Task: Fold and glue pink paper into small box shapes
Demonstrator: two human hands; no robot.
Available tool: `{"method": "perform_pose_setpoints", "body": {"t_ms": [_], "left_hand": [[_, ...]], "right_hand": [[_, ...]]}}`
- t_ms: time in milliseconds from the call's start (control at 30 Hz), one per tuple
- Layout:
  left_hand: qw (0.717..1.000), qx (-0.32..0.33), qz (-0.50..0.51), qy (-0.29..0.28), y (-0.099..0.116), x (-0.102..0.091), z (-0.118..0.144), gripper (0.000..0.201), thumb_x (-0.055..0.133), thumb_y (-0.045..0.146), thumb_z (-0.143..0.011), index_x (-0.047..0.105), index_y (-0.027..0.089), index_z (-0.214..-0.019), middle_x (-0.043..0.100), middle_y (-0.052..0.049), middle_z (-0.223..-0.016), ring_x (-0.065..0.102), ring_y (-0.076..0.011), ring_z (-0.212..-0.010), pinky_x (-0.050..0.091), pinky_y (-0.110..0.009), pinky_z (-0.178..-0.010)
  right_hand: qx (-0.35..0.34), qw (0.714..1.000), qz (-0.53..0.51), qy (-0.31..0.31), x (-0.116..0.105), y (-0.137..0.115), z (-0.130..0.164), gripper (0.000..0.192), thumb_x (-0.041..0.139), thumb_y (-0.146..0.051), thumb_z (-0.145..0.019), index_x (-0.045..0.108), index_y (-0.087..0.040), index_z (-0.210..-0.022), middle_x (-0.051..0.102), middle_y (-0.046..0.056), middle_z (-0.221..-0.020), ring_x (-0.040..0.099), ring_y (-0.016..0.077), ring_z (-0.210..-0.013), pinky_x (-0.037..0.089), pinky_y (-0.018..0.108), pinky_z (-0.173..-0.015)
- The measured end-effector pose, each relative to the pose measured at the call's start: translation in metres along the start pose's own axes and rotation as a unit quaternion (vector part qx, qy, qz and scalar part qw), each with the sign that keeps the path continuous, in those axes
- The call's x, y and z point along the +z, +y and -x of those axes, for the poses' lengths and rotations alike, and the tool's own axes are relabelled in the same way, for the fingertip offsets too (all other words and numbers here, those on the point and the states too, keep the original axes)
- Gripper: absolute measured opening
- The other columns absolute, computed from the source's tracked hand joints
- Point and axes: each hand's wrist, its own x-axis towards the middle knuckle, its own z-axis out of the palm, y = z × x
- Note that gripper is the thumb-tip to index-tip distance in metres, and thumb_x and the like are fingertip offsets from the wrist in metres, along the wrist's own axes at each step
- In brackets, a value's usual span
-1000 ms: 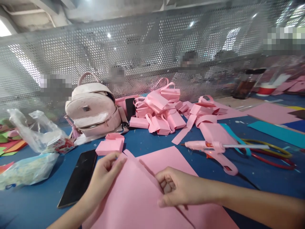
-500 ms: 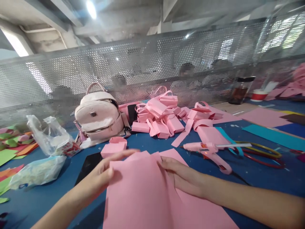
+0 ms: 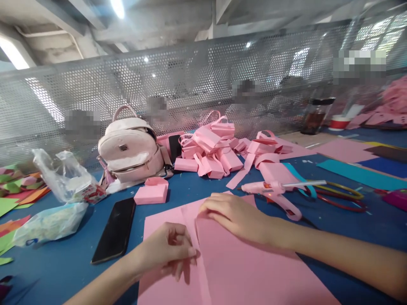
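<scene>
Large pink paper [image 3: 254, 271] lies in front of me, with a raised edge or crease running down its middle. My right hand [image 3: 227, 216] rests over the upper part, its fingers bent over that edge and holding the paper. Just left of the edge is my left hand [image 3: 173, 250], its fingers loosely curled and apart, with nothing visible in them. Its shadow falls on the paper below. Beyond the paper sits a small folded pink paper box [image 3: 151, 192]. A pink glue gun [image 3: 275, 190] with a glue stick lies past my right hand.
On the blue table [image 3: 63, 271] lie a black phone [image 3: 114, 231], plastic bags [image 3: 51, 224] and a pale backpack [image 3: 130, 150]. Pink paper bags [image 3: 213, 148] are heaped at the back before a perforated metal screen [image 3: 190, 84]. Blue paper [image 3: 362, 173] and a lidded jar [image 3: 316, 116] stand right.
My right hand has moved left and turned palm down over the paper, bringing its edge along. My left hand has left the top corner and come down toward the middle, uncovering the phone.
</scene>
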Motion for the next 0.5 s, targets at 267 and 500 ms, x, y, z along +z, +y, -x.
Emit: {"method": "perform_pose_setpoints", "body": {"t_ms": [267,500], "left_hand": [[0.970,0.048,-0.176,0.162,0.004,-0.001,0.000,0.019,0.060,0.032,-0.078,0.055,0.018,-0.066,0.053,0.004,-0.060,0.045,-0.0089,-0.052,0.032,-0.022,-0.051],[0.913,0.073,-0.306,0.258,-0.004,-0.013,-0.003,0.006,0.059,0.017,-0.073,0.058,0.020,-0.068,0.058,0.003,-0.070,0.049,-0.0136,-0.066,0.033,-0.024,-0.062]], "right_hand": [[-0.116,0.980,0.064,0.150,0.015,-0.001,0.004,0.036,0.044,-0.006,-0.095,0.056,-0.018,-0.127,0.060,0.013,-0.122,0.052,0.0251,-0.113,0.044,0.041,-0.097],[-0.205,0.962,0.172,-0.048,0.039,0.002,0.013,0.030,0.054,-0.024,-0.099,0.062,-0.017,-0.126,0.065,0.006,-0.091,0.054,0.0208,-0.078,0.039,0.033,-0.065]]}}
